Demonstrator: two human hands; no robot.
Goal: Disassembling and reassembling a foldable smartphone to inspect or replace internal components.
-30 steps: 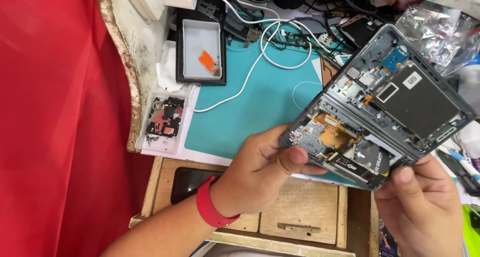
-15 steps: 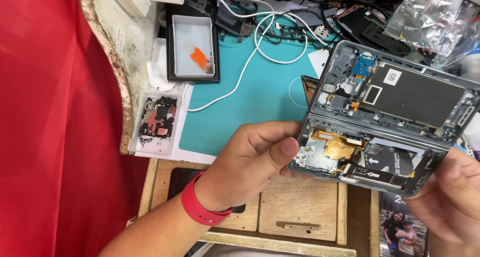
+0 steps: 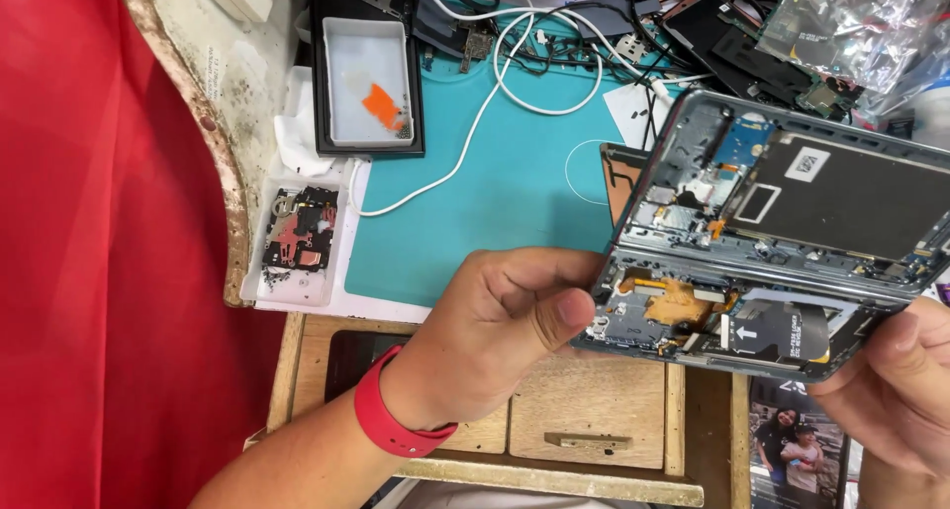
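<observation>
- Looking down from the head camera, both hands hold an opened folding phone (image 3: 772, 242) with its back covers off, raised above the teal work mat (image 3: 495, 202) and the wooden drawer front (image 3: 584, 410).
- The left hand (image 3: 495, 336), with a red wristband (image 3: 391, 420) on its wrist, is curled, its thumb pressed to the lower left corner of the phone's near half.
- The right hand (image 3: 891, 390) shows only at the frame's edge; its thumb lies on the lower right corner of the phone, fingers tucked beneath and hidden.
- The phone's two halves lie side by side along the hinge; the far half shows a dark battery plate and a small blue board, the near half an orange flex cable.
- On the mat, well apart from the hands, a white cable (image 3: 475, 123) loops past a black tray (image 3: 366, 74) holding an orange scrap.
- Just left of the mat, a white tray (image 3: 295, 237) holds small dark and copper-coloured parts.
- A clear plastic bag (image 3: 861, 19) lies at the top right.
</observation>
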